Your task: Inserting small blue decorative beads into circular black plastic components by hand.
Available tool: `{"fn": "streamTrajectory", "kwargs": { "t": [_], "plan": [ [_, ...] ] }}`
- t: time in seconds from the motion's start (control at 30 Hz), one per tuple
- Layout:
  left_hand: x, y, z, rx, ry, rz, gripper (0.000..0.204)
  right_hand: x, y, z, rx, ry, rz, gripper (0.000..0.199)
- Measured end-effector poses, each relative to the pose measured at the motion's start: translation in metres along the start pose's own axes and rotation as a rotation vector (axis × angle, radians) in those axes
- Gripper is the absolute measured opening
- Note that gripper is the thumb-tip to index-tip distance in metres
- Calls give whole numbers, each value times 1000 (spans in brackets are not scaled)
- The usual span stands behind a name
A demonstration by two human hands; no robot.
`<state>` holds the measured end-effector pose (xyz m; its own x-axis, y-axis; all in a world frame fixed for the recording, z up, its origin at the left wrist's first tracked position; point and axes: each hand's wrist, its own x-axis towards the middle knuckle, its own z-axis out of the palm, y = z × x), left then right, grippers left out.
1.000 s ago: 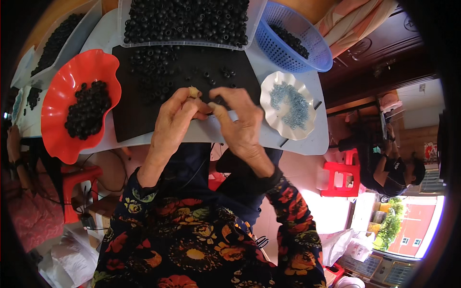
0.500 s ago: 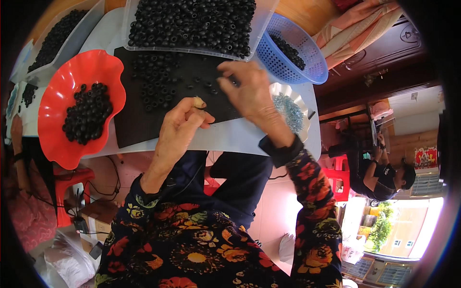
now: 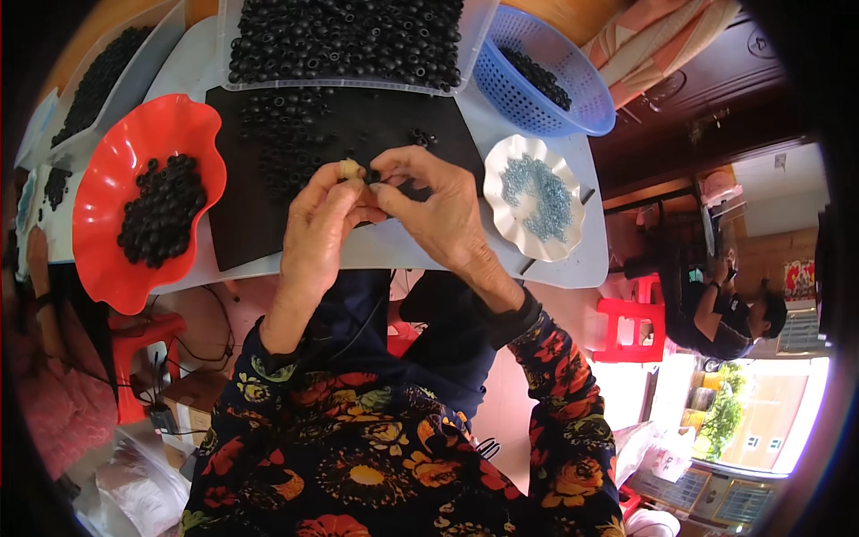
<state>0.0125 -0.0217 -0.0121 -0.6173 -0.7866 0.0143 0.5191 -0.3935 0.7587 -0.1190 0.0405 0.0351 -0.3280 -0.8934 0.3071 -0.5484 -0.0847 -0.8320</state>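
My left hand (image 3: 315,219) and my right hand (image 3: 438,204) meet fingertip to fingertip above the near edge of a black mat (image 3: 242,237). A pale yellow wrap covers one left finger. The right thumb and finger pinch a small round black bead (image 3: 372,177). The left fingers are pressed together close against it; what they grip is too small to make out. Beyond the hands, many loose black beads (image 3: 282,161) with holes lie on the mat. To the right stands a white scalloped dish (image 3: 496,199) of tiny pale blue pieces.
A clear bin (image 3: 349,84) heaped with black beads covers the mat's far edge. Left is a red wavy dish (image 3: 97,210) of beads; a blue basket (image 3: 595,94) stands far right. Another person (image 3: 711,309) sits at right, and another person's arm (image 3: 40,268) shows far left.
My right hand has come back left and nearer from the far right part of the mat to meet the left, now pinching a black bead. The left hand moved slightly up and left.
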Motion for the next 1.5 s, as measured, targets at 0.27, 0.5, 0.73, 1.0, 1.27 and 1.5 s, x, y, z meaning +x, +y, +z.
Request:
{"fn": "streamTrajectory", "kwargs": {
  "t": [0.27,0.5,0.73,1.0,1.27,1.5],
  "plan": [
    [3,0,1,-2,-26,-96,20,-27,6,8,226,144,69,21],
    [3,6,5,94,-88,-186,16,-38,0,-30,-38,223,-31,16],
    [4,5,5,163,-111,-157,15,-38,54,-146,-654,197,-27,15],
    [4,2,2,179,-108,-140,16,-41,75,-155,-739,63,24,19],
    [4,1,2,192,-103,-135,17,-39,75,-158,-685,56,77,19],
    [2,0,2,207,-91,-134,21,-39,70,-166,-652,123,94,20]
  ]
}}
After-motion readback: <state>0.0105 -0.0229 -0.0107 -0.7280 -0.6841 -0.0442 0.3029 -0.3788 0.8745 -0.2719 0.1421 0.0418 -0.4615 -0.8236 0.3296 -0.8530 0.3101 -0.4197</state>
